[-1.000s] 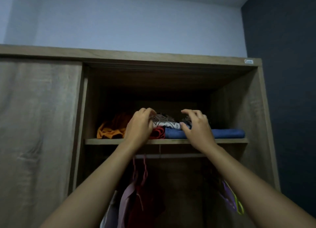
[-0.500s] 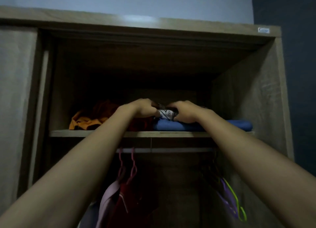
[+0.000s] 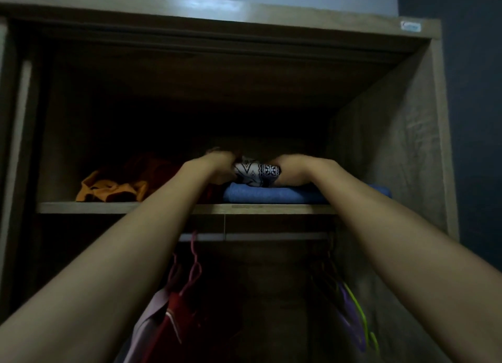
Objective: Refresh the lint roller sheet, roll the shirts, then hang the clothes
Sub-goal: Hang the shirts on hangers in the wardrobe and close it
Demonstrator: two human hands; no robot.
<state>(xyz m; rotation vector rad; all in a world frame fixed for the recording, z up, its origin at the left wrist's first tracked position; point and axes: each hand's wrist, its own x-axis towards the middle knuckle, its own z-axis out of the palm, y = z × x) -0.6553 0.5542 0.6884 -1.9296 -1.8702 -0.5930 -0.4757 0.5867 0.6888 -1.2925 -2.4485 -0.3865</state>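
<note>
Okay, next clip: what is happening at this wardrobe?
A person reaches both arms up to the wardrobe's upper shelf. The left hand and the right hand grip a black-and-white patterned garment from either side; it sits on a folded blue garment. An orange garment lies crumpled further left on the same shelf. Below, clothes on pink hangers hang from the rail, with empty hangers to the right. No lint roller is in view.

a small label [image 3: 410, 26] sits on the wardrobe's [image 3: 385, 156] top right corner; its print is unreadable.
</note>
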